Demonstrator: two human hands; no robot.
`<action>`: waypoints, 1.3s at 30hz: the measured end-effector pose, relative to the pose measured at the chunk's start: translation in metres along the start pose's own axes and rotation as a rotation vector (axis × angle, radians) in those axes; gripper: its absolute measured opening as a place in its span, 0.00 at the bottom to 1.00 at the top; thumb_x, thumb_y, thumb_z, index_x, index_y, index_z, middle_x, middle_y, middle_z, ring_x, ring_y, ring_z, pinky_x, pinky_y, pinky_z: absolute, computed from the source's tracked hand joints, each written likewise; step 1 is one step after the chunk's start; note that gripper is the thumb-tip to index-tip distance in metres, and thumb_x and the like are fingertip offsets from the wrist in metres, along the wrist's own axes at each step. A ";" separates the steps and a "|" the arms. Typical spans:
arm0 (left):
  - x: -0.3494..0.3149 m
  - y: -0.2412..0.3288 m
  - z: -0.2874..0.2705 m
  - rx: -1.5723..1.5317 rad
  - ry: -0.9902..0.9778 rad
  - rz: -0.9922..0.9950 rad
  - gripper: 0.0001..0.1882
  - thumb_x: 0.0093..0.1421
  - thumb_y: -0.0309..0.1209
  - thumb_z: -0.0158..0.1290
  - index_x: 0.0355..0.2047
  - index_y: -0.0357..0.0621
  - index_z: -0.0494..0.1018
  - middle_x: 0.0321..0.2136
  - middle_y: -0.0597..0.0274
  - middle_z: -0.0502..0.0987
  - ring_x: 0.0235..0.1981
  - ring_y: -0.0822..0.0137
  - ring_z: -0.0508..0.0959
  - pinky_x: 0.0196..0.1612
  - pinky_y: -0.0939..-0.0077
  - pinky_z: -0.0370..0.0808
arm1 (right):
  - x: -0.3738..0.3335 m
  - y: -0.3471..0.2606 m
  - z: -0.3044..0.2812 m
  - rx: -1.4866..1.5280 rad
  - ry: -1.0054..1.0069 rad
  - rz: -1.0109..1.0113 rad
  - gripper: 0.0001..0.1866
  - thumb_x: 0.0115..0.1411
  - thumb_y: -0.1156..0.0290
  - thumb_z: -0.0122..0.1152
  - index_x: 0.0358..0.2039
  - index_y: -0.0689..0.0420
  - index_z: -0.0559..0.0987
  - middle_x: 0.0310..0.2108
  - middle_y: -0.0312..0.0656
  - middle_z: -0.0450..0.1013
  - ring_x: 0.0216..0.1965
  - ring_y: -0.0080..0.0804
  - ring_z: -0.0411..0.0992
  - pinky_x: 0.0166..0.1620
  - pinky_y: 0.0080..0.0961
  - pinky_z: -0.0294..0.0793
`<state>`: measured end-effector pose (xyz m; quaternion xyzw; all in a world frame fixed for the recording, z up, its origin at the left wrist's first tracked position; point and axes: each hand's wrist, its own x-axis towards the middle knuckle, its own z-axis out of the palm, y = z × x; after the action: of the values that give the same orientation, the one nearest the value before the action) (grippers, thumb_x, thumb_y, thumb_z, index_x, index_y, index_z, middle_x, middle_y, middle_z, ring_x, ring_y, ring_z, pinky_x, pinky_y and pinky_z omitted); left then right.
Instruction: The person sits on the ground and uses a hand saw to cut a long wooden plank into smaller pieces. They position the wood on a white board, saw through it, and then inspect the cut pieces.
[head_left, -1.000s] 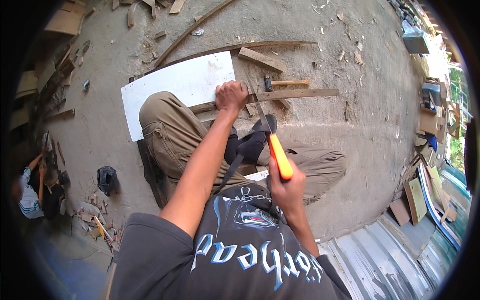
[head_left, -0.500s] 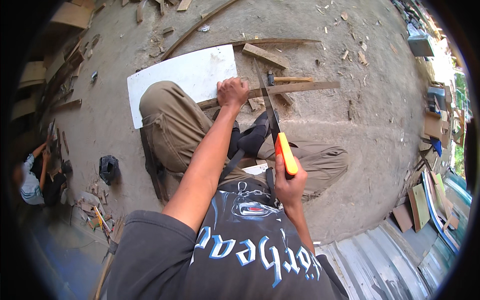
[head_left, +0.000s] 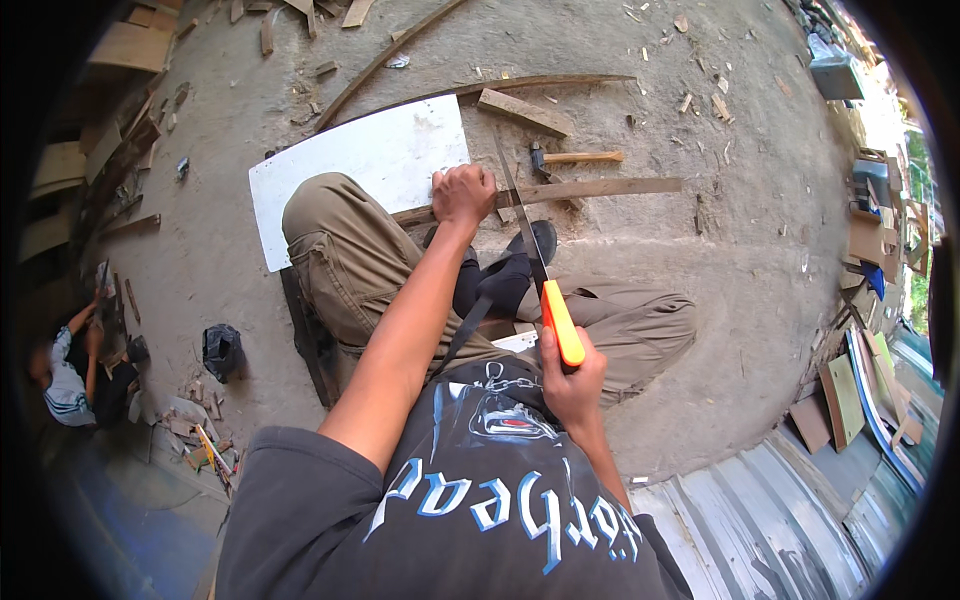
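My right hand is wrapped round the orange and yellow handle of a handsaw. The saw's blade points away from me and crosses a long wooden strip just right of my left hand. With fingers curled, that left hand grips the strip and presses it down by the corner of a white board. Part of the strip runs behind my left knee. How deep the blade sits in the wood cannot be seen.
Beyond the strip lie a hammer and a wood block. Offcuts litter the ground. A black bag stands at left, near another person sitting. Corrugated metal sheets and leaning boards are at lower right.
The saw and my right hand have drawn slightly back toward me and to the left. My left hand stays on the strip.
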<state>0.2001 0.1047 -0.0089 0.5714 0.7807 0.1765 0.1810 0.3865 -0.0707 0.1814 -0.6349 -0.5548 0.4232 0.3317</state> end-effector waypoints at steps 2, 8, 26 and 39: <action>0.000 0.002 0.001 -0.028 0.013 0.007 0.16 0.59 0.37 0.48 0.23 0.41 0.80 0.30 0.49 0.82 0.36 0.51 0.80 0.51 0.59 0.68 | 0.001 -0.007 0.000 -0.007 0.004 -0.008 0.12 0.64 0.69 0.64 0.29 0.63 0.75 0.14 0.40 0.66 0.15 0.24 0.63 0.21 0.26 0.61; -0.002 0.000 0.002 -0.032 0.044 0.049 0.16 0.61 0.36 0.48 0.23 0.42 0.80 0.30 0.50 0.82 0.35 0.53 0.80 0.47 0.59 0.69 | 0.001 -0.016 0.001 -0.019 -0.047 0.068 0.11 0.64 0.69 0.64 0.30 0.63 0.75 0.14 0.39 0.67 0.16 0.22 0.64 0.21 0.26 0.62; -0.014 -0.011 -0.028 0.346 -0.170 0.406 0.21 0.48 0.45 0.64 0.37 0.44 0.81 0.59 0.59 0.68 0.67 0.54 0.59 0.70 0.48 0.48 | 0.012 -0.017 -0.012 0.010 -0.050 0.073 0.13 0.66 0.66 0.63 0.33 0.65 0.78 0.21 0.41 0.75 0.24 0.21 0.71 0.29 0.24 0.70; 0.003 -0.009 -0.021 0.446 -0.414 0.504 0.14 0.48 0.38 0.61 0.35 0.48 0.83 0.47 0.65 0.81 0.68 0.66 0.61 0.75 0.47 0.41 | 0.004 -0.015 -0.003 -0.009 -0.015 -0.005 0.12 0.64 0.68 0.64 0.30 0.65 0.76 0.15 0.40 0.68 0.17 0.21 0.62 0.22 0.26 0.62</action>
<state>0.1818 0.1033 0.0045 0.7939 0.5824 -0.0773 0.1570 0.3832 -0.0646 0.1956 -0.6318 -0.5608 0.4245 0.3258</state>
